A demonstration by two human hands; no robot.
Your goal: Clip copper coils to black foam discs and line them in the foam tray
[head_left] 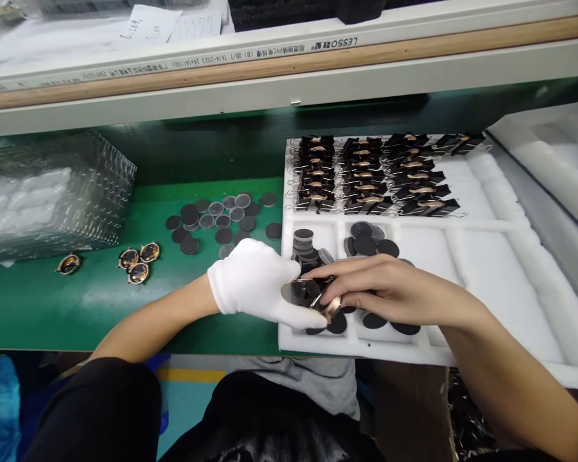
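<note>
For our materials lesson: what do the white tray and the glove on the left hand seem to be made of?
White tray: probably soft foam, matt, with rounded, slightly fuzzy ridges. Glove on the left hand: likely thin woven cotton or similar cloth, matt white, creasing softly over the knuckles.

A green workbench [77, 301] sits under a long white-and-wood shelf rail [289, 64], evenly lit.

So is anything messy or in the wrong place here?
A little. Dark round discs lie scattered loose on the green bench, while others sit in the white foam tray. Three copper coil pieces and one more lie apart near the clear plastic stack. Nothing looks broken or spilled.
</note>
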